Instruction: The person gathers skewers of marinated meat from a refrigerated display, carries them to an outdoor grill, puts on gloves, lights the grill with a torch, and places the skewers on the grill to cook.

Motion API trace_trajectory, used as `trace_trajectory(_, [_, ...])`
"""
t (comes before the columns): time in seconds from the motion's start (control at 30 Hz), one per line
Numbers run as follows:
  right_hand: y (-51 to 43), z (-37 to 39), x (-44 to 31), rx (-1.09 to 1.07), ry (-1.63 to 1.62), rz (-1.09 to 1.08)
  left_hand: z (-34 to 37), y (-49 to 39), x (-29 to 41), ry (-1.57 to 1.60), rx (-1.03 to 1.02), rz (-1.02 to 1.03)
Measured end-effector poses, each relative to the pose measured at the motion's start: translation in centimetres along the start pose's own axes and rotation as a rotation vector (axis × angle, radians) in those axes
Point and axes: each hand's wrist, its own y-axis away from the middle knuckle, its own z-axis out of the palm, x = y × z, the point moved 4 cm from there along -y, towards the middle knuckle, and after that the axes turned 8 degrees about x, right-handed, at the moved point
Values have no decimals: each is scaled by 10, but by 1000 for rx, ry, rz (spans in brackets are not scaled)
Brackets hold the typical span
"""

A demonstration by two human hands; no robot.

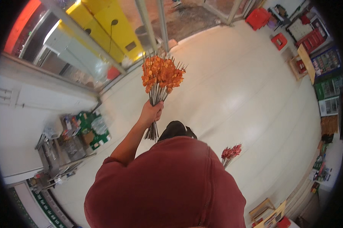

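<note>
My left hand (152, 113) grips the thin sticks of a large bunch of skewers (162, 74) in front of me. Orange-red, sauce-coated pieces, seemingly meat, crowd their upper ends, with pointed tips poking out past them. Below my fist the bare stick ends fan out. A second, smaller bunch of darker red skewers (231, 152) sticks out beyond the right side of my maroon shirt (165, 179). Its lower part is hidden behind my body. My right hand is out of view, so what holds that bunch cannot be seen.
Ahead, a metal-framed doorway (163, 28) opens beside a yellow cabinet (114, 31). A metal rack (53, 154) and green cartons (93, 129) stand left. Red stools (279, 41), a wooden tabletop (306, 62) and stacked crates line the right. Pale tiles (217, 94) cover the floor.
</note>
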Motion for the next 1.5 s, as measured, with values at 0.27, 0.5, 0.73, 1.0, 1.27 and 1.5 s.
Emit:
trace_trajectory(0.27, [-112, 111, -378, -50, -120, -121, 204, -287, 138, 236, -195, 191])
trace_trajectory(0.5, [-136, 221, -556, 18, 43, -119, 322, -470, 252, 493, -247, 124])
trace_trajectory(0.73, [-211, 382, -786, -61, 126, -140, 340, -668, 359, 455, -42, 223])
trace_trajectory(1.0, [-269, 595, -1115, -116, 298, -280, 339, -883, 499, 505, 188, 279])
trace_trajectory(1.27, [-260, 810, -1443, -219, 480, -565, 296, -1054, 593, 705, 297, 375])
trace_trajectory(1.5, [-241, 1093, -1613, -295, 505, -895, 185, -1240, 718, 792, 441, 443])
